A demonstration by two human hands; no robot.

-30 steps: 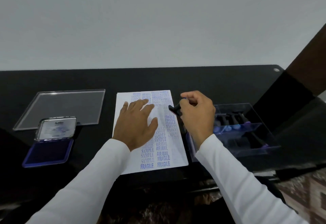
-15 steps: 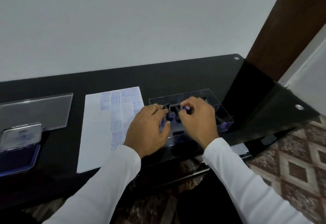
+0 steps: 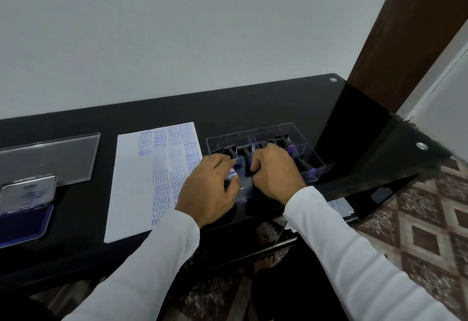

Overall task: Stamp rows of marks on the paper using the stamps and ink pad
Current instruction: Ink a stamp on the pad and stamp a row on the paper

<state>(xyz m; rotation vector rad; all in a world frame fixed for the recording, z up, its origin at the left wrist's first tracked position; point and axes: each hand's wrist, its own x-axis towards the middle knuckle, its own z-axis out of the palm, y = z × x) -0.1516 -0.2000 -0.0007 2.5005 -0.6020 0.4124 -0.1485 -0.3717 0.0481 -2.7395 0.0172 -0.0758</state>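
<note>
My hands (image 3: 207, 189) (image 3: 274, 172) have left the paper (image 3: 131, 169) for the tray (image 3: 307, 132); fingers curl among stamps (image 3: 231, 152), grip unclear; I should lift one upright.

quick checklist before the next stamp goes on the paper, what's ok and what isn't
1. Stamp in hand: cannot tell. Left hand and right hand are both in the clear stamp box, fingers curled among the stamps; a firm hold is not visible.
2. Ink pad open: ok, lid up, at the far left.
3. Paper flat on the table: ok.
4. Paper held steady: not ok, no hand presses it.
5. Free space on the paper: ok, the left strip is blank.
6. Which word the next stamp carries: cannot tell.
</note>
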